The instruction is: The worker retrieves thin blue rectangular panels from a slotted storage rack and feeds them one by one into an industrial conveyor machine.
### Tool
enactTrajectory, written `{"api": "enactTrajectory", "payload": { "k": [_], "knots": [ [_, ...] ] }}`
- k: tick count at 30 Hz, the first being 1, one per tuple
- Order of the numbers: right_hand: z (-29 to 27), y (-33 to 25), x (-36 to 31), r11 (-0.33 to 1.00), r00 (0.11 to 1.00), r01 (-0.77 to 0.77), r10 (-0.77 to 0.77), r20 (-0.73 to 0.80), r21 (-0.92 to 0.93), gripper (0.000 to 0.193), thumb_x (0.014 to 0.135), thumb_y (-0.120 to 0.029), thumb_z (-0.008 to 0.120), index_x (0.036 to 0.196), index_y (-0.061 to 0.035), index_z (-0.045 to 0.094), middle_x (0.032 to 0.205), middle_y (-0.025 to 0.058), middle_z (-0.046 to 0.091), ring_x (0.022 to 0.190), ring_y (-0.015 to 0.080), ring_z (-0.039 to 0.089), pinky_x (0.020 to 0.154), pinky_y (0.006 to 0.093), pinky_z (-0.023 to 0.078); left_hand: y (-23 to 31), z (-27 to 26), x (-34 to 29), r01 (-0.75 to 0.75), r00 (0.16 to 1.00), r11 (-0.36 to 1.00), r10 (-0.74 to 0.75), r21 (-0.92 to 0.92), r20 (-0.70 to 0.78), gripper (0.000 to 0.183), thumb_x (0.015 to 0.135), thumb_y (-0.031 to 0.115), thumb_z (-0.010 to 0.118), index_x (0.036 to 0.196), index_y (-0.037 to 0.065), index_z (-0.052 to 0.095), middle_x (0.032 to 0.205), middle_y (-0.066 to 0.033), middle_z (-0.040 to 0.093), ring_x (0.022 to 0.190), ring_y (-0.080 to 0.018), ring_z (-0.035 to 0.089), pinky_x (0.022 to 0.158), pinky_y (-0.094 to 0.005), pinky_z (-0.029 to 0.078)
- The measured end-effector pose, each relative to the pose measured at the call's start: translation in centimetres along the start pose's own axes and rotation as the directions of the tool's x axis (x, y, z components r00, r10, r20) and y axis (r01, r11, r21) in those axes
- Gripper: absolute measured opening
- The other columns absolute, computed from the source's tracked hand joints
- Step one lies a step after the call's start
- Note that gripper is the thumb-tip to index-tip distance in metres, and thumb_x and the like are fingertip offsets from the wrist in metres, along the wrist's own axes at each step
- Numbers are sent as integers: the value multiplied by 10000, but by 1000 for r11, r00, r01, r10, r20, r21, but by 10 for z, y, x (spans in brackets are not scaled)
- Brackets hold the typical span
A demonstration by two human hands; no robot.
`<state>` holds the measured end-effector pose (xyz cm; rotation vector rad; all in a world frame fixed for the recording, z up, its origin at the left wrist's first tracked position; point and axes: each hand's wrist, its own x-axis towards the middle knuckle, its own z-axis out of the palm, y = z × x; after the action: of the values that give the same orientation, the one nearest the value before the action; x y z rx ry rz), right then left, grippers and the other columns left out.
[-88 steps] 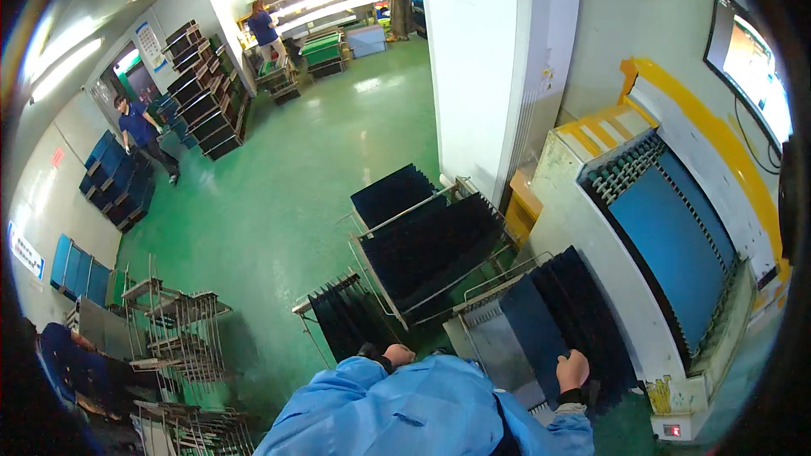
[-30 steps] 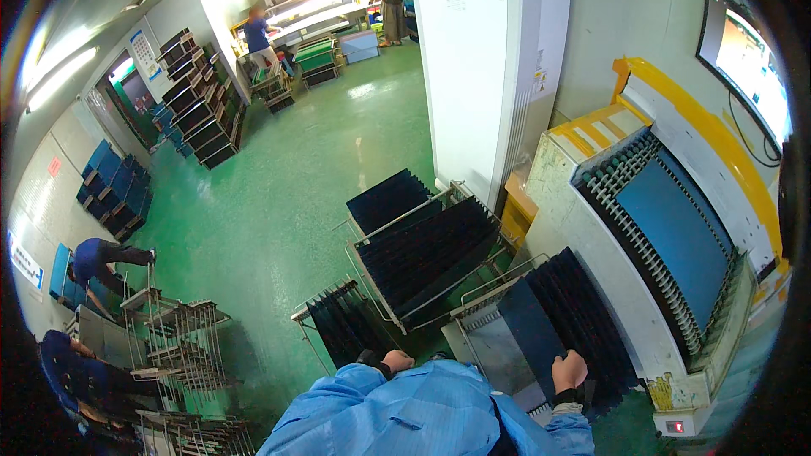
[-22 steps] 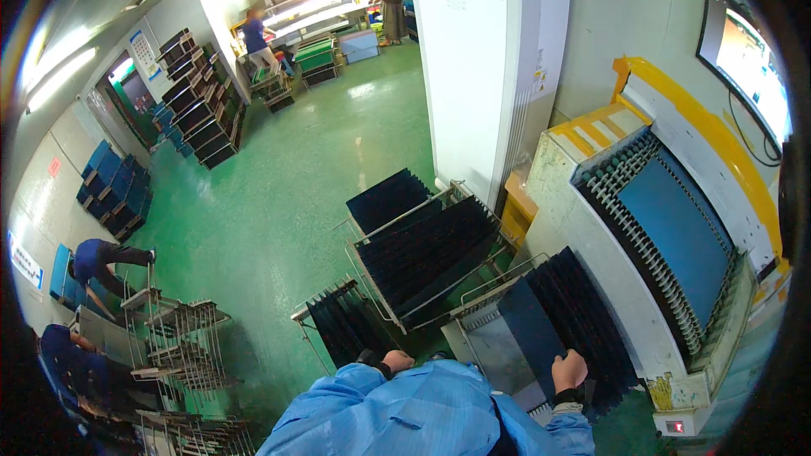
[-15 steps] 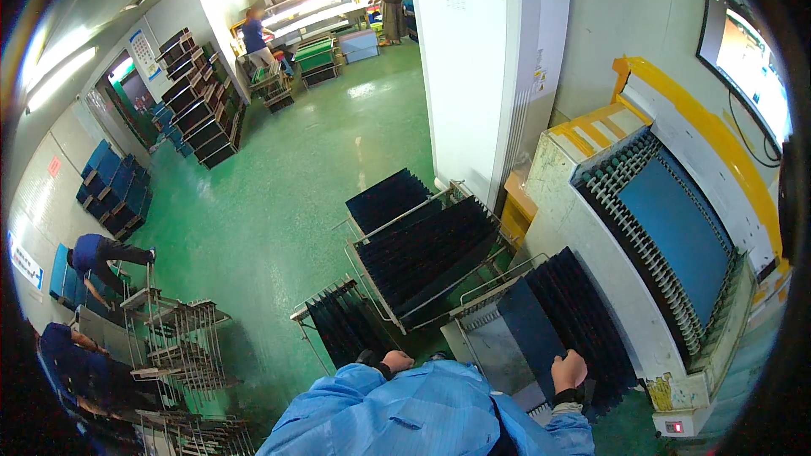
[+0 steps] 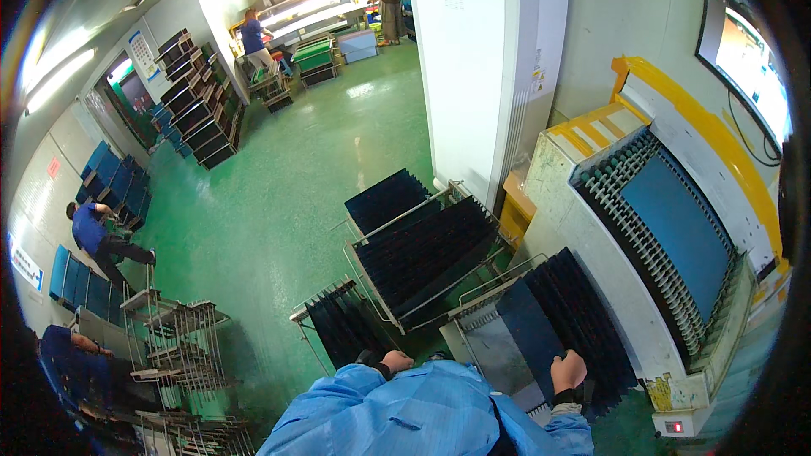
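Right hand [image 5: 569,370] curled beside the dark panel [image 5: 530,326], near the rack's [image 5: 461,339] near edge; left hand [image 5: 396,361] curled; holds unclear. Panel probably light, stiff, perhaps brittle: best grasped by opposite edges.

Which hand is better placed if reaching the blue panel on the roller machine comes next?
Probably the right hand: it is on the same side as the roller machine and its blue panel. The left hand is farther away, with dark panels between it and the machine.
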<state>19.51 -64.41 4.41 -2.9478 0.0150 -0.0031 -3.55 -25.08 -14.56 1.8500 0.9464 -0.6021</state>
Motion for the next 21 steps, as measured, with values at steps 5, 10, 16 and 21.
{"api": "enactTrajectory", "payload": {
  "k": [5,10,16,21],
  "knots": [
    [-18,-11,0,998,992,-60,59,112,6,307,689,-194,692,929,-5,663,909,208,648,879,355,623,763,419,486,1,0,-1,11,1000,1000,-11,2,-6,335,697,382,648,827,81,715,803,-91,685,781,-225,648,743,-329,505],
    [-14,-9,1,998,993,-66,66,102,-6,300,691,-196,696,925,-11,663,906,206,649,877,353,623,765,418,485,3,0,-2,6,1000,1000,-6,-19,2,323,711,371,647,827,78,715,795,-88,685,772,-222,648,736,-326,505],
    [-12,-7,2,998,993,-61,60,99,3,290,692,-197,699,916,-17,664,899,202,650,875,353,623,764,419,484,12,-3,-9,32,999,999,-32,2,21,319,720,363,645,835,74,714,789,-86,685,771,-214,648,735,-320,506],
    [-8,-4,1,1000,1000,-3,3,16,-7,257,676,-210,701,841,-16,664,836,203,650,797,351,634,691,422,495,17,-5,-14,8,1000,1000,-8,21,4,324,723,359,643,846,66,711,795,-86,685,772,-206,650,739,-309,505]
  ]
}}
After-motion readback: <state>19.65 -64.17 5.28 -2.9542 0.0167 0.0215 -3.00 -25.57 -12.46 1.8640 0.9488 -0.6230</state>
